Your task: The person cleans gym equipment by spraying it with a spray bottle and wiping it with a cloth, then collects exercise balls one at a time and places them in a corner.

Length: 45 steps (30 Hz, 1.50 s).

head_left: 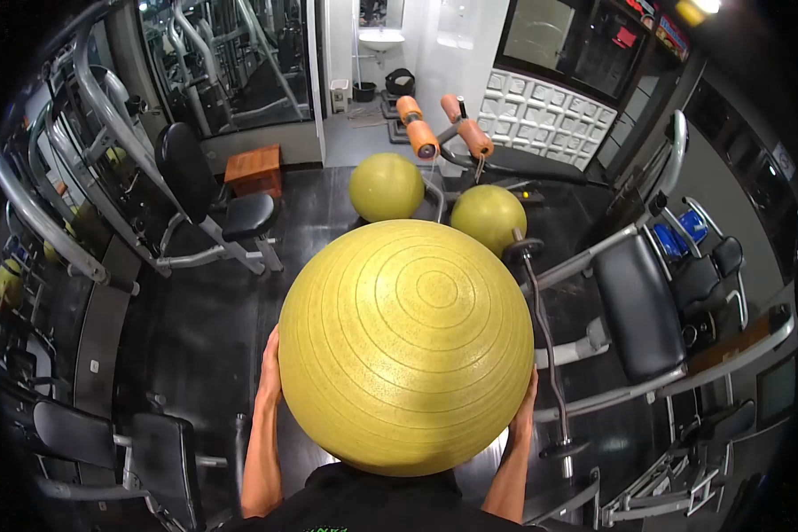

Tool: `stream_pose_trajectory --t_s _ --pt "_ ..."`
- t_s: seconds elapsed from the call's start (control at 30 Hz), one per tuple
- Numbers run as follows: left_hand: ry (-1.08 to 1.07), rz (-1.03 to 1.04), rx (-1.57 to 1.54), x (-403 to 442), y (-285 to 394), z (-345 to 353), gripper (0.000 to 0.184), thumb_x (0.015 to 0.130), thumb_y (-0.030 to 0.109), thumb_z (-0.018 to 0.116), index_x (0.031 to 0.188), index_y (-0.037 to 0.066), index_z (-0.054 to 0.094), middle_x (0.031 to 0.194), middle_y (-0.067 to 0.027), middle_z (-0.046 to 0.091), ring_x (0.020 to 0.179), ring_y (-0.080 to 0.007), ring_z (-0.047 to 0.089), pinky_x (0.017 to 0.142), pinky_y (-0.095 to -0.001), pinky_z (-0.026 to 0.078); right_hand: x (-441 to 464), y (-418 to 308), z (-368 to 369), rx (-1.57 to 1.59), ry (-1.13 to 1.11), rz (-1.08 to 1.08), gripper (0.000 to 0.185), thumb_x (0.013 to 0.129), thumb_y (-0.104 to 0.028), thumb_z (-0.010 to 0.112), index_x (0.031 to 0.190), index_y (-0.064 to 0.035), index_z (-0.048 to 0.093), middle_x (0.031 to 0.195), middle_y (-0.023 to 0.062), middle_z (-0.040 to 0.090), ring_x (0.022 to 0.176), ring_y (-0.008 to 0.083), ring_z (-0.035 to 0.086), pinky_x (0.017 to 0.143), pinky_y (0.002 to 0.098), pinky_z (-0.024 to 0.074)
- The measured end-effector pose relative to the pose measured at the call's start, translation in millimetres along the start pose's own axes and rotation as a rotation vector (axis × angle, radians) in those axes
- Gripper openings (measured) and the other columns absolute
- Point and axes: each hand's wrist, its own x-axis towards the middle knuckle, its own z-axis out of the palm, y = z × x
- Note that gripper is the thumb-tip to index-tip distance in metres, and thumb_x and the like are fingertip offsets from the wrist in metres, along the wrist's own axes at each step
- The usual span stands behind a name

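A person in a black shirt (381,496) holds a large yellow-green exercise ball (399,355) in front of the body. The left hand (271,365) presses against the ball's left side and the right hand (528,403) against its right, gripping it between them; most of the fingers are hidden behind its curve. The ball is round, as broad one way as another. Ridged rings circle its surface, and their centre faces upward, tipped slightly away and to the right.

Left of the ball, on the near side, are black machine pads (160,465). Close along its right runs a wavy curl bar (545,337) with a small plate at each end, and farther right is a black padded bench (637,301). A dark, shiny floor (195,337) spreads around and beyond it.

Just past the ball's far edge sit two more exercise balls (387,186), one slightly left, one to the right. Beyond and left of it stand a machine seat (249,217) and a wooden box (254,170). Straight beyond are orange foam rollers (417,129); behind them, to the right, a white embossed panel (550,115). Farthest beyond is a white sink (381,38).
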Motion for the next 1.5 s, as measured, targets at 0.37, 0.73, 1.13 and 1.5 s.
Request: stream_pose_trajectory --t_s 0.37,0.73,1.13,1.5 --pt "0.016 0.049 -0.171 146.1 21.6 -16.3 0.066 0.098 0.050 0.034 0.143 0.003 0.033 0.147 -0.0110 0.035 0.136 -0.0244 0.032 0.111 -0.0366 0.026 186.5 0.0 69.6 -0.017 -0.164 0.037 0.069 0.097 -0.057 0.029 0.142 -0.0061 0.038 0.143 0.0110 0.042 0.129 0.0258 0.042 0.107 0.0372 0.0327" --pt "0.078 0.114 -0.032 332.8 82.7 -23.6 0.058 0.100 0.041 0.031 0.142 0.001 0.035 0.146 -0.0116 0.038 0.134 -0.0236 0.035 0.110 -0.0346 0.027 326.7 -5.3 223.0 -0.123 -0.155 -0.102 0.066 0.098 -0.054 0.028 0.138 -0.0036 0.041 0.135 0.0146 0.049 0.120 0.0275 0.050 0.099 0.0387 0.0411" --pt "0.025 0.107 -0.030 535.9 123.2 -55.7 0.053 0.101 0.033 0.030 0.142 -0.002 0.034 0.146 -0.0124 0.037 0.136 -0.0228 0.033 0.111 -0.0332 0.025 464.2 13.1 346.7 -0.104 -0.031 -0.029 0.067 0.097 -0.054 0.029 0.140 -0.0035 0.038 0.139 0.0150 0.045 0.126 0.0274 0.045 0.103 0.0372 0.0369" --pt "0.026 0.068 0.027 746.1 181.5 -36.3 0.056 0.101 0.037 0.031 0.142 0.000 0.034 0.146 -0.0127 0.038 0.135 -0.0234 0.034 0.111 -0.0339 0.026 649.1 -15.4 474.4 -0.096 -0.066 0.042 0.071 0.097 -0.056 0.029 0.143 -0.0023 0.032 0.144 0.0167 0.038 0.130 0.0293 0.039 0.106 0.0386 0.0345"
